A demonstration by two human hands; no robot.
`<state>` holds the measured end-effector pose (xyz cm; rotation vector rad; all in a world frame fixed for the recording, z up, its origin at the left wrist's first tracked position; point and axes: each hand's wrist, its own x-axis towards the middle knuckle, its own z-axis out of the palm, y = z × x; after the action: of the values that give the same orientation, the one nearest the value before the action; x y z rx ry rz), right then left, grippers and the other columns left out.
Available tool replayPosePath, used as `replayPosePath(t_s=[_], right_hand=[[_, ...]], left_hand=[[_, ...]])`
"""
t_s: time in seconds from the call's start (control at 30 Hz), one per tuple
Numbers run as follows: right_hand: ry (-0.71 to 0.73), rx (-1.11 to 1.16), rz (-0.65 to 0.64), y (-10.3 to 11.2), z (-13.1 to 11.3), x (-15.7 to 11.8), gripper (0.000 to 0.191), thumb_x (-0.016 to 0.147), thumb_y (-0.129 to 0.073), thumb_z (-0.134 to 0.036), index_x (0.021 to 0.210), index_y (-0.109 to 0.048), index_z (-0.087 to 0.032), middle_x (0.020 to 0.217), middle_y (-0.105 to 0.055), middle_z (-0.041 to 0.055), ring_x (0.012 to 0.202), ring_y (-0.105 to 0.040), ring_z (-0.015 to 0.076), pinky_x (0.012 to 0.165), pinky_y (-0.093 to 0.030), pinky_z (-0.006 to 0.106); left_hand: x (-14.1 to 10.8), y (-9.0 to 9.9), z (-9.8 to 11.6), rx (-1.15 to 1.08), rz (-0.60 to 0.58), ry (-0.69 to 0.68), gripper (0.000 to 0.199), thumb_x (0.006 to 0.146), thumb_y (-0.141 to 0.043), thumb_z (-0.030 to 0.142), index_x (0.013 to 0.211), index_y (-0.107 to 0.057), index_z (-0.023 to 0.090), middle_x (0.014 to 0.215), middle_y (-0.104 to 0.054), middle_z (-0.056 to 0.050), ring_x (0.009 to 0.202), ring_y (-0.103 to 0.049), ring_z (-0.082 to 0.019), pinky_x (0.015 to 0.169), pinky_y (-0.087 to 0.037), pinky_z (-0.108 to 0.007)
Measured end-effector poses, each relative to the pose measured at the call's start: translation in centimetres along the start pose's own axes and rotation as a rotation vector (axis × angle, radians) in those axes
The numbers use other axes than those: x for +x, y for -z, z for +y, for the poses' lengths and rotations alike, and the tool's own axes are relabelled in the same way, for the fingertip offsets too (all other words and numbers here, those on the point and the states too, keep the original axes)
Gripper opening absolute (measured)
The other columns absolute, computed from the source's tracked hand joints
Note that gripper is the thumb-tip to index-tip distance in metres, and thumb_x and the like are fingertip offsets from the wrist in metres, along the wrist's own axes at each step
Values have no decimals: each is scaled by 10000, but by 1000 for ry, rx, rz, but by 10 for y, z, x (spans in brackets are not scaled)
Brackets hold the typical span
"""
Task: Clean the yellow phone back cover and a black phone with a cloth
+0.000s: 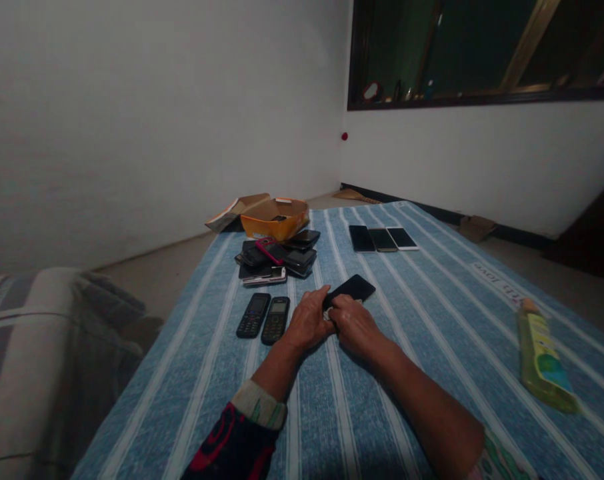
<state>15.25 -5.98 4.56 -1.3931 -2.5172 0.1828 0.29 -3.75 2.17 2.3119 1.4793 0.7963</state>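
A black smartphone (358,287) lies at a slant on the striped cloth, its near end between my hands. My left hand (308,319) grips the phone's left end, fingers curled at its edge. Bent over the lower edge, my right hand (356,327) has its fingers closed on a crumpled white cloth (327,313), which shows only in small bits and is mostly hidden. Left of my left hand are two black keypad phones, one nearer (276,320) and one farther left (253,315).
A pile of phones (277,257) lies before an open orange box (275,223). Three smartphones (383,239) form a row at the back right. A bottle of yellow-green liquid (545,360) lies at the right on the blue striped tablecloth (432,347). Grey fabric (82,360) stands at left.
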Motion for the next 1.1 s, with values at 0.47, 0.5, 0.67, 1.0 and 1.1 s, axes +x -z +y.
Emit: replayPosePath(t_s=[0.47,0.5,0.67,1.0,1.1], right_hand=[[24,13,65,-13,-1,18,275,950,-467,-159,1116,-683,-120,1154,-624,129,1112,-505,238,925,-372,344],[24,11,68,-13,-1,19,280,948,-470,-157,1131,-678,-115,1159,-624,131,1113,-506,239,927,-374,343],[37,4,17,-3,-1,12,251,930,-484,-136,1010,-723,-126,1096,-644,126,1060,-532,236,884,-391,324],[22,-29,-12,5,2,-2,257,933,-471,-130,948,-726,-151,1025,-642,113,1004,-542,222,831,-393,317],[23,-37,23,-4,-1,11,253,941,-479,-155,1033,-714,-140,1077,-641,125,1045,-533,238,875,-389,335]], left_hand=[[2,-1,-1,5,14,-11,755,655,-656,149,1380,-446,136,1207,-629,-131,1093,-569,-307,951,-479,-466],[2,-1,-2,2,14,-13,764,652,-659,149,1384,-441,146,1210,-628,-127,1094,-569,-305,955,-475,-471],[1,0,-2,-9,5,-18,793,647,-685,174,1396,-424,154,1190,-634,-116,1082,-570,-296,949,-475,-468],[1,-5,-5,-18,11,-6,804,655,-724,265,1391,-426,139,1211,-619,-133,1103,-556,-311,958,-474,-478],[2,-5,-5,1,10,-23,765,660,-654,173,1390,-426,131,1199,-625,-131,1090,-563,-303,963,-471,-472]])
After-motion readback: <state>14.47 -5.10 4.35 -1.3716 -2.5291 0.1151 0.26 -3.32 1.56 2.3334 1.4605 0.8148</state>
